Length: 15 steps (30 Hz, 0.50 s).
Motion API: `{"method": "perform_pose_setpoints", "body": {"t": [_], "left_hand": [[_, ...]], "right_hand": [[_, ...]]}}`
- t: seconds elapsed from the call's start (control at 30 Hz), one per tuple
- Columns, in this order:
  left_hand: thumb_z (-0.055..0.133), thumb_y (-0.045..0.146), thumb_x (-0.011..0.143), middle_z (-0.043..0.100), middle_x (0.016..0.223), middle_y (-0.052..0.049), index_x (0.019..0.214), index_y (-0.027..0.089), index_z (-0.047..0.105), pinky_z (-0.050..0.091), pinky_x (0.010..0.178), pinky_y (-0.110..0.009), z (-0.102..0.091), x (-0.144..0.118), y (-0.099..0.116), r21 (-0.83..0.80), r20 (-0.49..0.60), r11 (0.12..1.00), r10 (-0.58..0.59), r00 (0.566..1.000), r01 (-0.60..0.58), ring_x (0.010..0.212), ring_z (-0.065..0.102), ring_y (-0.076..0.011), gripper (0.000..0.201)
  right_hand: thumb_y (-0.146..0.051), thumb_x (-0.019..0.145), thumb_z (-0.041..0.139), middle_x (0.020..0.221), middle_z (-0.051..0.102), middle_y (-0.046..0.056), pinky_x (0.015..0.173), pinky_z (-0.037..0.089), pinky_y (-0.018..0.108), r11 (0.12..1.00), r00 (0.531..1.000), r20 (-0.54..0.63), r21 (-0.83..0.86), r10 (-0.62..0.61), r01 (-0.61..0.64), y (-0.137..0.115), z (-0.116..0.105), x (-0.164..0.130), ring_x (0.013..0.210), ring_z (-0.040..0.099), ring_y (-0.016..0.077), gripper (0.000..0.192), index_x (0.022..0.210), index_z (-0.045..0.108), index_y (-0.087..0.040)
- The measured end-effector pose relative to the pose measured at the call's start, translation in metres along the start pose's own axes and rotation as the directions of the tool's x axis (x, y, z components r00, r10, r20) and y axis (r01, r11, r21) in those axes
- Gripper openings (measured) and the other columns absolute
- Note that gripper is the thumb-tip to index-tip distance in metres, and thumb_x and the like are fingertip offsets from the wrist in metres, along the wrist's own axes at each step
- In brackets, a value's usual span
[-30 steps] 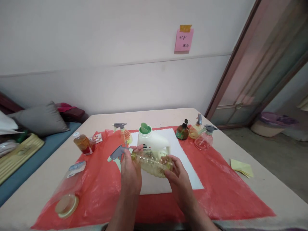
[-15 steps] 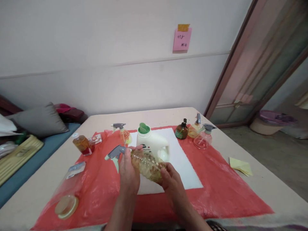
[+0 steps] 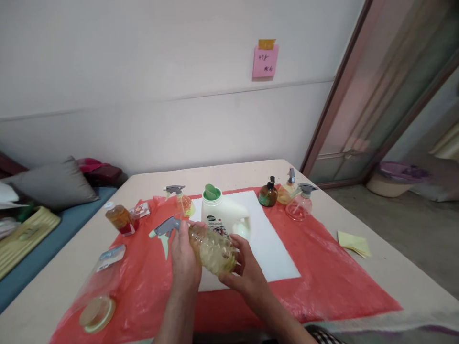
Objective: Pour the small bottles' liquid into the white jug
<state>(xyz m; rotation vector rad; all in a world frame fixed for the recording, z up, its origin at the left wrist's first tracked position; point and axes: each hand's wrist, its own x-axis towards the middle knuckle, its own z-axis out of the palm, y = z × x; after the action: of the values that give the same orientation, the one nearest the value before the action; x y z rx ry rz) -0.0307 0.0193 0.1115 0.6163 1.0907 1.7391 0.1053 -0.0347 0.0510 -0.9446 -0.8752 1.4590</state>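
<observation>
Grip, both hands: left hand (image 3: pixel 184 260) closed round the neck, right hand (image 3: pixel 244 274) cupping the base of one spray bottle (image 3: pixel 211 247), held above the white sheet (image 3: pixel 272 248) on the tabletop (image 3: pixel 387 282). Bottle now tipped steeper than a second ago, base nearer the person. Body: clear, ribbed, yellowish. Trigger head (image 3: pixel 163 229): grey, pointing left. White jug (image 3: pixel 220 215) just behind.

The jug (image 3: pixel 220 217) stands behind the spray bottle (image 3: pixel 211 246) (on the sheet (image 3: pixel 272 248)).
</observation>
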Motion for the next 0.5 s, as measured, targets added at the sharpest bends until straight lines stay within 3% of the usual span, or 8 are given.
{"method": "perform_pose_setpoints", "body": {"t": [0.1,0.17,0.23,0.3,0.4,0.5], "left_hand": [[0.071,0.053,0.086,0.076,0.089,-0.006,0.09,0.019,0.066,0.056,0.084,-0.036,-0.0006,-0.0009,0.0017,-0.017,0.043,0.996,-0.092,0.995,0.092,0.084,0.074,-0.0225,0.034],[0.072,0.052,0.084,0.076,0.088,-0.006,0.09,0.019,0.065,0.056,0.083,-0.037,-0.0005,-0.002,0.003,-0.03,0.075,0.992,-0.122,0.99,0.125,0.086,0.074,-0.0238,0.034],[0.073,0.05,0.083,0.076,0.085,-0.006,0.088,0.019,0.065,0.056,0.081,-0.036,-0.0002,-0.0025,0.0036,-0.027,0.089,0.989,-0.142,0.986,0.144,0.084,0.074,-0.0243,0.032],[0.072,0.048,0.083,0.075,0.082,-0.005,0.087,0.019,0.064,0.056,0.078,-0.035,0.0001,-0.0019,0.0038,-0.034,0.076,0.991,-0.123,0.989,0.126,0.08,0.074,-0.0231,0.03],[0.072,0.046,0.083,0.074,0.079,-0.003,0.085,0.019,0.063,0.055,0.076,-0.032,-0.0004,0.0008,0.0044,-0.048,0.011,0.996,-0.069,0.998,0.069,0.075,0.072,-0.0205,0.028],[0.071,0.046,0.085,0.074,0.079,-0.003,0.085,0.019,0.063,0.055,0.076,-0.031,-0.0018,0.0035,0.006,-0.029,-0.037,0.999,-0.027,0.999,0.026,0.074,0.072,-0.0188,0.028]], "right_hand": [[-0.039,0.058,0.096,0.116,0.069,0.006,0.071,0.057,0.033,0.989,0.997,0.04,0.131,0.067,-0.071,0.0,0.0029,-0.0006,0.09,0.071,0.022,0.078,0.125,0.058,-0.027],[-0.064,0.073,0.081,0.095,0.073,0.007,0.058,0.053,0.027,0.942,0.968,0.098,0.229,0.229,-0.246,-0.0002,0.005,-0.0001,0.069,0.07,0.0175,0.066,0.118,0.06,-0.02],[-0.081,0.085,0.055,0.08,0.074,0.01,0.048,0.046,0.022,0.864,0.903,0.179,0.266,0.391,-0.427,-0.0003,0.0072,0.0007,0.053,0.065,0.0141,0.073,0.113,0.063,-0.014],[-0.086,0.087,0.042,0.081,0.075,0.013,0.044,0.043,0.02,0.834,0.867,0.202,0.244,0.455,-0.495,-0.0005,0.0087,0.0016,0.05,0.065,0.0139,0.081,0.114,0.063,-0.012],[-0.085,0.083,0.051,0.112,0.073,0.014,0.045,0.046,0.023,0.924,0.933,0.106,0.135,0.345,-0.357,-0.0019,0.0077,0.0024,0.065,0.071,0.0173,0.079,0.126,0.059,-0.019],[-0.057,0.065,0.087,0.134,0.06,0.009,0.054,0.05,0.026,0.992,0.994,0.017,-0.064,0.112,-0.111,-0.004,0.0056,-0.0003,0.081,0.068,0.0178,0.083,0.136,0.052,-0.03]]}}
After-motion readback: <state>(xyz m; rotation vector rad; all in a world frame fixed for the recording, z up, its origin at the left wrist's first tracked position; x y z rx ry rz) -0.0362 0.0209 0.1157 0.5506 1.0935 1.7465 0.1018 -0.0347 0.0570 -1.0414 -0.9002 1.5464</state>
